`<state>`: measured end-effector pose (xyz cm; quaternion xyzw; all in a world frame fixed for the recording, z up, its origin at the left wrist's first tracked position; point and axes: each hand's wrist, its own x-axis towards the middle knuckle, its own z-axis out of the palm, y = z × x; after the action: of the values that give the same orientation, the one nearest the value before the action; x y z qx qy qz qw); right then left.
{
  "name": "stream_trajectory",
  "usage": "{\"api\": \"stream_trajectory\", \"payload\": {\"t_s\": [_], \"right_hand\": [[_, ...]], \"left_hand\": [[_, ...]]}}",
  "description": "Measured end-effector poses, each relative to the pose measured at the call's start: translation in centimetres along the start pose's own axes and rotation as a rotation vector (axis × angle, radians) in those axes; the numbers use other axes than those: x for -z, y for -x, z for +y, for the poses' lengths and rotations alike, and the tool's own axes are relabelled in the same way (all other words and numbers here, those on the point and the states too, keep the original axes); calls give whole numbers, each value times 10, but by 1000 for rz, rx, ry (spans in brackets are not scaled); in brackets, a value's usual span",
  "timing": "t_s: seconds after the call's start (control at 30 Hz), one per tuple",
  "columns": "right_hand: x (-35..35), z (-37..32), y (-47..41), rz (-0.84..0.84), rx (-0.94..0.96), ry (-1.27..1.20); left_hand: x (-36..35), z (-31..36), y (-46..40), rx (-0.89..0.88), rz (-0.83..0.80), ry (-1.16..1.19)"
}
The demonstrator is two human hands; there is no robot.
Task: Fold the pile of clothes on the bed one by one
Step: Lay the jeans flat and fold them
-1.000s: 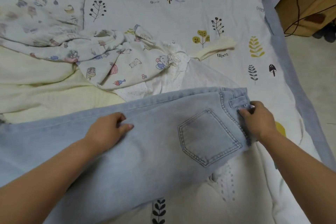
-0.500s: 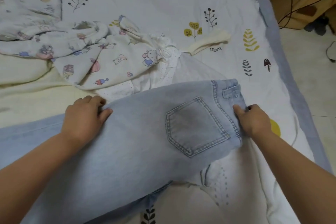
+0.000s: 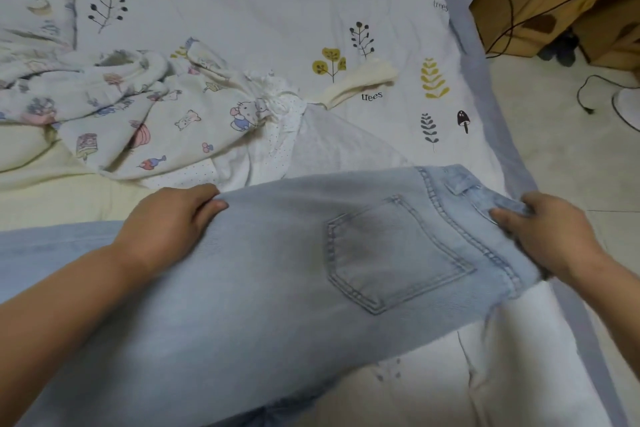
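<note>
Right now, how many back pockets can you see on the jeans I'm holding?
1. A single back pocket shows on the jeans, between the left hand and the right hand, nearer the right. A second pocket may be hidden on the folded-under side.

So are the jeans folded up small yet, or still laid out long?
Still long: the light blue jeans stretch from the waistband gripped by the right hand past the left hand to the picture's left edge.
</note>
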<state>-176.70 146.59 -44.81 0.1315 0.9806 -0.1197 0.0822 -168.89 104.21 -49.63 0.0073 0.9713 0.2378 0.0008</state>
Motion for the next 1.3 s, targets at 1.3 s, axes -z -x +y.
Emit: {"api": "stream_trajectory", "payload": {"t_s": [1.3], "right_hand": [[-115, -68, 104, -243, 316, 291]], "left_hand": [[-72, 56, 70, -12, -202, -64]]}}
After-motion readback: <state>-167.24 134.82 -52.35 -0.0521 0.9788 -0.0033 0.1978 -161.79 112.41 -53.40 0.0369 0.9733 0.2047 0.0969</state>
